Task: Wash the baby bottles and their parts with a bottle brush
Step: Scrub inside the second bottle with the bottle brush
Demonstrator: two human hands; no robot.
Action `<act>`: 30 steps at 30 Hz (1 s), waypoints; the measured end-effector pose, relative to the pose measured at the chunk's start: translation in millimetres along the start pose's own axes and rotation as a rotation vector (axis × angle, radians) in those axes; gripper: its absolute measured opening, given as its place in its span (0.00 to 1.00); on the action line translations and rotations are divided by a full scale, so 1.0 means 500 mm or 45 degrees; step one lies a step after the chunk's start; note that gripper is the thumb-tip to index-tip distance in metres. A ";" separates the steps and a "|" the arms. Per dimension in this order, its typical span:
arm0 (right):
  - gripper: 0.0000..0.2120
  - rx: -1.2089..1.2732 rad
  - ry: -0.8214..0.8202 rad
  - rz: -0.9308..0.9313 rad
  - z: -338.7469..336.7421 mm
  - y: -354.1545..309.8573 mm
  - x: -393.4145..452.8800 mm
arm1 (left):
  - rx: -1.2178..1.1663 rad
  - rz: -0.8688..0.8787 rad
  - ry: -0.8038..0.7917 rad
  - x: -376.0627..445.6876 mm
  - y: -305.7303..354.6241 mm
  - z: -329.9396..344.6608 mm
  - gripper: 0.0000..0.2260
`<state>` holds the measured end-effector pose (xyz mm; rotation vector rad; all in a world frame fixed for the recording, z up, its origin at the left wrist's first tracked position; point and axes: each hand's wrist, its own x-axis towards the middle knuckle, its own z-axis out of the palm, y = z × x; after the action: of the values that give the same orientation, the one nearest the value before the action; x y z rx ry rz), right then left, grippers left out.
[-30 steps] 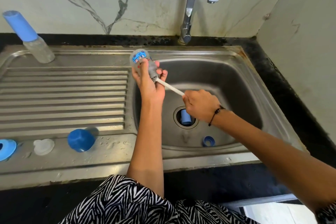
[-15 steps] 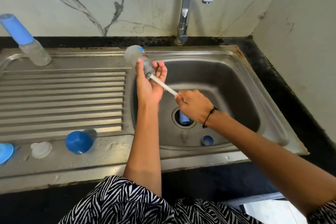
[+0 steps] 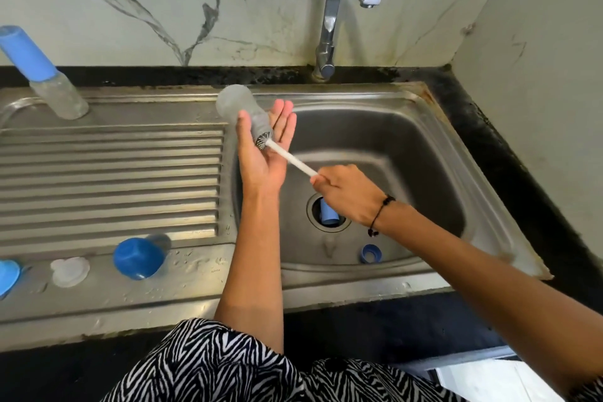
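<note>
— What's the left hand doing?
— It holds a clear baby bottle over the left edge of the sink. The thumb lies along the bottle's near side, and the fingers sit behind it, straight and pressed together, palm turned up.
— And the brush?
— The bottle brush goes into the bottle's mouth; a few bristles show at the opening, and the white handle slants down to the right hand, whose fingers are curled round its end.
— Other parts?
— A blue piece lies in the drain and a blue ring rests on the sink floor near the front wall. On the draining board, a blue cap sits beside a clear round piece, with another blue part at the left edge. A second bottle with a blue cover stands at the back left corner.
— Is the tap running?
— No water is visible.
</note>
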<state>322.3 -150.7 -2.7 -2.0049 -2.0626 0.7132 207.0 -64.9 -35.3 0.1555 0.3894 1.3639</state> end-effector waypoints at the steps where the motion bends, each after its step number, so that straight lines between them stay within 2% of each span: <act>1: 0.16 -0.062 0.022 0.031 0.006 0.003 0.000 | -0.008 -0.022 0.037 -0.001 0.000 0.004 0.18; 4: 0.15 -0.391 0.128 0.097 0.011 0.008 0.009 | -0.001 -0.004 0.193 0.004 -0.017 0.012 0.15; 9: 0.10 -0.639 0.244 0.132 0.025 0.037 0.029 | 0.155 -0.100 0.367 0.027 -0.030 0.007 0.18; 11: 0.10 -0.647 0.251 0.139 0.026 0.038 0.034 | 0.174 -0.096 0.375 0.029 -0.031 0.008 0.15; 14: 0.13 -0.335 0.157 0.103 0.010 0.036 0.032 | 0.164 0.033 0.247 0.024 -0.021 -0.001 0.10; 17: 0.19 -0.127 0.046 -0.008 0.003 0.033 0.018 | 0.071 0.004 0.136 0.014 -0.008 -0.011 0.13; 19: 0.17 -0.175 0.024 0.004 0.007 0.029 0.011 | 0.001 -0.032 0.122 0.010 -0.007 -0.008 0.12; 22: 0.15 -0.422 0.091 0.054 0.010 0.021 0.013 | -0.018 -0.011 0.219 0.011 -0.013 0.005 0.08; 27: 0.09 -0.638 0.210 0.105 0.015 0.030 0.032 | 0.078 -0.033 0.341 0.031 -0.020 0.009 0.16; 30: 0.08 -0.630 0.218 0.122 0.007 0.019 0.032 | 0.123 0.012 0.323 0.027 -0.023 0.013 0.18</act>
<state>328.0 -135.8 -13.1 -2.3246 -2.2065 0.0289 222.1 -53.6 -35.3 0.0632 0.6683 1.3785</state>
